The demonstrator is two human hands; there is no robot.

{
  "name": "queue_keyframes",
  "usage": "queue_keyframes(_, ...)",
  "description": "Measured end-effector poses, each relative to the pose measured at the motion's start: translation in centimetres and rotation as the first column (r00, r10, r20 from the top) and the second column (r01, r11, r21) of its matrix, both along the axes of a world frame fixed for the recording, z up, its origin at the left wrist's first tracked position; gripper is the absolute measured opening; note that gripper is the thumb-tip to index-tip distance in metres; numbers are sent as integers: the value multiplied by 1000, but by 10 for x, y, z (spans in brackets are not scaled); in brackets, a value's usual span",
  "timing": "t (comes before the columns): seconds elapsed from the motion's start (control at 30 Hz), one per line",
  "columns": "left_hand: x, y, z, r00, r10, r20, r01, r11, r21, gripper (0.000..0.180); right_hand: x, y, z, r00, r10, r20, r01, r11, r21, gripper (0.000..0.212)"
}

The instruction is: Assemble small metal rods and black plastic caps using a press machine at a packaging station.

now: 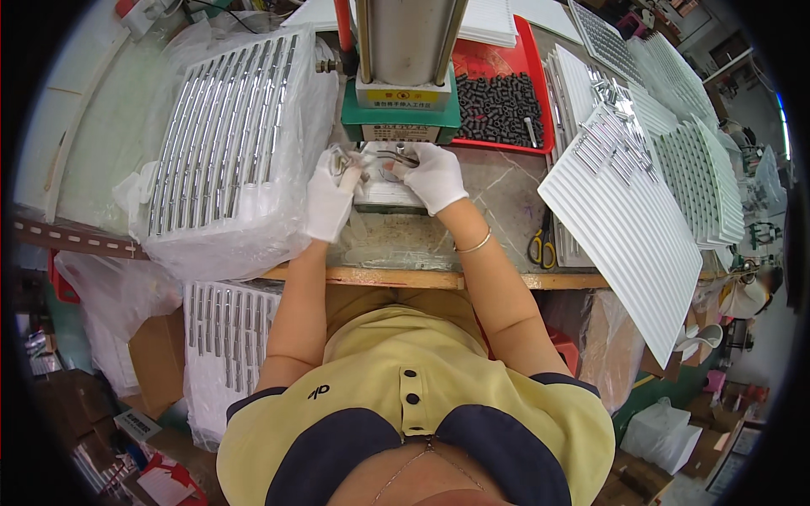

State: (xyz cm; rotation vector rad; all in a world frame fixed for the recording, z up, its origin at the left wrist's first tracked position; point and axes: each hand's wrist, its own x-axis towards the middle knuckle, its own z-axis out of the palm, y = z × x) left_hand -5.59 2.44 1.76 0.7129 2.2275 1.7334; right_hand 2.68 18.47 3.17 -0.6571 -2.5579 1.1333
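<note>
Both my hands wear white gloves and work under the green press head [401, 121]. My left hand [330, 201] is closed on a small shiny metal part [340, 160] at the left of the press base. In my right hand [437, 179] the fingers pinch a thin, curved metal piece [395, 157], dark toward the fingertips; its exact kind is hard to make out. Between the hands lies the silvery press base plate [388, 194]. A short upright metal pin [401, 148] shows just below the press head.
A plastic-wrapped tray of chrome rods [224, 135] stands on the left. Behind on the right is a red tray [547, 101] with many black fittings [498, 105]. White ribbed sheets [633, 228] hold loose chrome rods [620, 143]. Yellow-handled scissors [542, 249] lie near the wooden table edge [396, 277].
</note>
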Motion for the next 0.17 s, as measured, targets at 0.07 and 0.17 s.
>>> queue_keyframes(0.07,7,-11,6,906,-129,403,110,992,69,24,9,-1,-6,995,-23,-98,21,1000,-19,49)
queue_keyframes(0.17,5,-26,-56,956,-264,128,222,937,271,35,30,-1,-12,974,-76,-212,68,997,-45,69)
